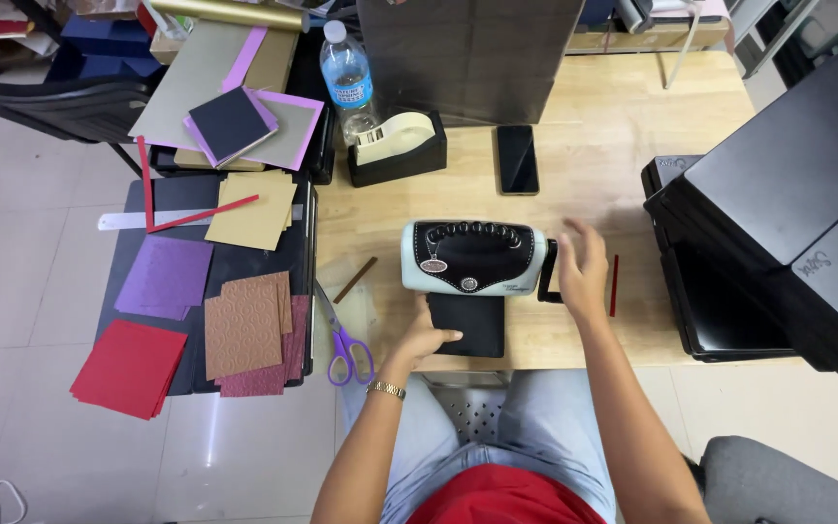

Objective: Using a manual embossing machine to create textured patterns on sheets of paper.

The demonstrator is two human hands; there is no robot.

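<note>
left hand on flat black folder, right hand at rounded embossing machine crank

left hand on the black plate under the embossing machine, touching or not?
Touching. The head view shows the left hand with fingers lying flat on the black plate where it sticks out of the embossing machine, no gap visible.

Under the left hand lies a plain black folder, just above it a cream and black machine, beside the right hand a thin red strip, and left of the left hand purple-handled scissors, brown patterned sheets, and red sheets.
</note>
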